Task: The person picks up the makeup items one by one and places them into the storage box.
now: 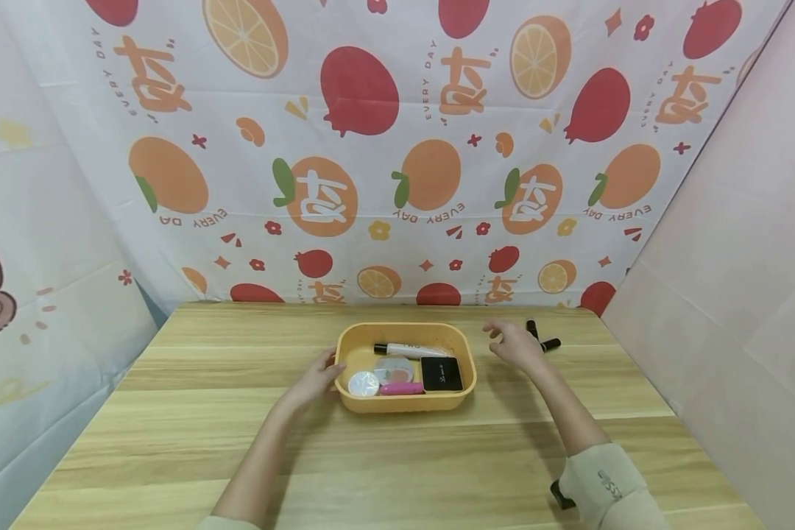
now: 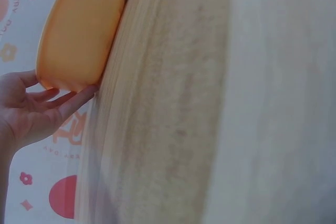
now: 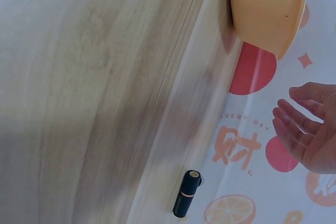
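Observation:
A yellow plastic tray (image 1: 405, 404) with raised sides stands on the table. My left hand (image 1: 318, 379) holds its left end, the thumb at the rim and the fingers against the outer wall, as the left wrist view also shows. Inside lie a white tube with a black cap (image 1: 411, 350), a black square compact (image 1: 442, 374), a pink tube (image 1: 400, 389), a round white case (image 1: 364, 383) and a clear round case (image 1: 394, 370). My right hand (image 1: 513, 344) hovers right of the tray, fingers loosely bent, holding nothing. Two small black tubes (image 1: 550, 344) lie just beyond it.
The wood-grain table (image 1: 397, 464) meets a fruit-print cloth (image 1: 430, 177) hung along its back edge. Pale cloth walls (image 1: 735, 243) stand at both sides. A small black object (image 1: 562, 495) shows beside the right sleeve.

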`<state>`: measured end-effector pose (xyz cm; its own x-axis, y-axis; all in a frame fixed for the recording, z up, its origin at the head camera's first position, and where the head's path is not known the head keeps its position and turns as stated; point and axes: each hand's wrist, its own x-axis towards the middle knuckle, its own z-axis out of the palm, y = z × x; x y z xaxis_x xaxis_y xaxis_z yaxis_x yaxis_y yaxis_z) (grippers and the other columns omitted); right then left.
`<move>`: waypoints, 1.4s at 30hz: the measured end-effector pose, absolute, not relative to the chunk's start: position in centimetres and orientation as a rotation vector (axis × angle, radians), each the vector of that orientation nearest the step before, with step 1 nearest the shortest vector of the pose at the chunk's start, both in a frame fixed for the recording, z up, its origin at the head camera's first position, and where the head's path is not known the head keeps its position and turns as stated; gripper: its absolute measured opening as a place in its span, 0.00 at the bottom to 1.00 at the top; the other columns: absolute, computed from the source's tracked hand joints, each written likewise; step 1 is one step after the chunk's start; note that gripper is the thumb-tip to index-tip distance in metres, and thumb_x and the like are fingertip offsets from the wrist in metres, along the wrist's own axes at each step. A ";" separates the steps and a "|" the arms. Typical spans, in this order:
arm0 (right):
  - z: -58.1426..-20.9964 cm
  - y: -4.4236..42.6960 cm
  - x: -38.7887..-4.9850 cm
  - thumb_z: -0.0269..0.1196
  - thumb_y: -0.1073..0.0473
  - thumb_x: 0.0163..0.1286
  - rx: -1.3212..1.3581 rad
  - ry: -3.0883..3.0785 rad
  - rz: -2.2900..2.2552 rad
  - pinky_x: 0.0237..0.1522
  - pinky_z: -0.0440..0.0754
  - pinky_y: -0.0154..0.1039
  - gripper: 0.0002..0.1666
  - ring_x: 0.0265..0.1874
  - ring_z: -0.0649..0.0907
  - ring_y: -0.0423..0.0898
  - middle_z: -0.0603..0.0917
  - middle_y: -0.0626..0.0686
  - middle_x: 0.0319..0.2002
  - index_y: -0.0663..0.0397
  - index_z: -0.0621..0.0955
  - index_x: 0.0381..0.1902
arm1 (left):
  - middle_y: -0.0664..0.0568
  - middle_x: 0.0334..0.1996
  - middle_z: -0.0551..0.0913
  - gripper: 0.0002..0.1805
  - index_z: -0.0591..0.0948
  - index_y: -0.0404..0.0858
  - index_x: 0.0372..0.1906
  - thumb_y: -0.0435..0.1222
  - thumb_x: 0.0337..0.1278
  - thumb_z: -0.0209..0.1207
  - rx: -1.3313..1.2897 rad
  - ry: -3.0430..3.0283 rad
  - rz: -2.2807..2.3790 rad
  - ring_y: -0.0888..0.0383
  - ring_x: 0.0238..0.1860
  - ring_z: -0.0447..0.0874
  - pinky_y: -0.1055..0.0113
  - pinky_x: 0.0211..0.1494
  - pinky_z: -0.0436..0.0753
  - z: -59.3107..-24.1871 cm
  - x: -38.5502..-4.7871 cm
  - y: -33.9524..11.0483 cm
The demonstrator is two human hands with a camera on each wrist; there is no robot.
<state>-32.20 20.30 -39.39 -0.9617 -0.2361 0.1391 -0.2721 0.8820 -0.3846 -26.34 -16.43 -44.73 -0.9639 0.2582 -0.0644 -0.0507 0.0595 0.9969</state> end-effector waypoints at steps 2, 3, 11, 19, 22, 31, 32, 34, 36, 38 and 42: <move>-39.4 20.4 -32.3 0.61 0.67 0.58 0.393 -2.963 0.620 0.27 0.78 0.44 0.21 0.38 0.80 0.53 0.82 0.54 0.41 0.55 0.78 0.51 | 0.24 0.64 0.46 0.28 0.44 0.23 0.67 0.28 0.69 0.38 0.212 2.105 2.000 0.30 0.60 0.57 0.47 0.53 0.74 -44.7 -26.3 -16.4; -39.4 20.5 -32.3 0.60 0.67 0.58 0.389 -2.964 0.620 0.28 0.78 0.45 0.20 0.39 0.80 0.54 0.82 0.54 0.41 0.55 0.78 0.51 | 0.24 0.65 0.46 0.28 0.44 0.23 0.67 0.28 0.69 0.38 0.213 2.102 2.000 0.30 0.60 0.57 0.47 0.53 0.74 -44.7 -26.4 -16.4; -39.0 21.1 -32.2 0.60 0.67 0.60 0.372 -2.973 0.631 0.23 0.77 0.39 0.20 0.35 0.81 0.53 0.82 0.58 0.42 0.57 0.78 0.52 | 0.24 0.64 0.46 0.28 0.44 0.22 0.67 0.28 0.68 0.38 0.201 2.107 2.001 0.30 0.60 0.57 0.47 0.53 0.74 -44.6 -26.5 -16.3; -38.8 22.1 -32.9 0.58 0.67 0.60 0.352 -2.981 0.649 0.15 0.68 0.33 0.22 0.25 0.78 0.47 0.81 0.60 0.44 0.58 0.77 0.53 | 0.24 0.64 0.48 0.28 0.44 0.22 0.66 0.29 0.69 0.38 0.203 2.128 1.992 0.31 0.59 0.59 0.47 0.54 0.73 -44.5 -26.7 -16.5; -38.8 22.5 -33.1 0.57 0.67 0.58 0.341 -2.981 0.655 0.17 0.69 0.34 0.22 0.30 0.79 0.50 0.81 0.60 0.44 0.58 0.77 0.53 | 0.23 0.63 0.48 0.28 0.44 0.21 0.66 0.28 0.68 0.38 0.213 2.140 1.983 0.31 0.59 0.59 0.47 0.54 0.73 -44.5 -26.8 -16.5; -39.9 23.6 -33.4 0.58 0.67 0.57 0.309 -2.979 0.639 0.26 0.76 0.43 0.21 0.38 0.80 0.57 0.81 0.59 0.41 0.61 0.77 0.51 | 0.23 0.64 0.48 0.28 0.45 0.22 0.67 0.28 0.68 0.38 0.209 2.121 1.991 0.31 0.59 0.59 0.47 0.53 0.74 -44.6 -26.6 -16.4; -40.0 23.8 -33.5 0.58 0.67 0.57 0.312 -2.973 0.634 0.28 0.77 0.44 0.21 0.39 0.80 0.57 0.81 0.59 0.41 0.62 0.77 0.51 | 0.23 0.64 0.48 0.27 0.45 0.22 0.67 0.28 0.68 0.38 0.214 2.123 1.988 0.31 0.59 0.59 0.47 0.53 0.74 -44.7 -26.6 -16.4; -40.2 24.0 -33.5 0.58 0.67 0.56 0.317 -2.962 0.637 0.32 0.78 0.48 0.21 0.40 0.79 0.58 0.81 0.60 0.41 0.63 0.77 0.50 | 0.24 0.64 0.48 0.28 0.45 0.22 0.67 0.28 0.68 0.39 0.207 2.127 1.993 0.31 0.59 0.59 0.47 0.53 0.74 -44.7 -26.5 -16.5; -40.4 24.3 -33.5 0.58 0.68 0.55 0.316 -2.954 0.637 0.35 0.78 0.51 0.21 0.41 0.79 0.59 0.81 0.60 0.40 0.63 0.78 0.49 | 0.24 0.64 0.49 0.28 0.46 0.23 0.67 0.28 0.68 0.39 0.207 2.132 1.993 0.31 0.59 0.60 0.47 0.53 0.74 -44.7 -26.5 -16.5; -40.6 24.5 -33.6 0.58 0.68 0.55 0.318 -2.953 0.642 0.36 0.78 0.52 0.21 0.41 0.79 0.60 0.81 0.61 0.40 0.64 0.77 0.49 | 0.24 0.64 0.49 0.27 0.46 0.22 0.67 0.28 0.68 0.39 0.211 2.136 1.989 0.31 0.59 0.60 0.48 0.53 0.74 -44.8 -26.6 -16.6; -41.2 25.3 -33.6 0.58 0.70 0.54 0.316 -2.947 0.645 0.37 0.78 0.53 0.21 0.40 0.79 0.60 0.81 0.62 0.38 0.66 0.77 0.48 | 0.24 0.64 0.49 0.27 0.46 0.23 0.67 0.28 0.68 0.39 0.208 2.123 1.993 0.31 0.59 0.59 0.48 0.53 0.74 -44.9 -26.6 -16.6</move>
<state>-33.63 25.25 -41.17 -0.9726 -0.1787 0.1490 -0.2246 0.8883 -0.4006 -26.57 -16.59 -44.93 -0.9654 0.2527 -0.0644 -0.0483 0.0696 0.9964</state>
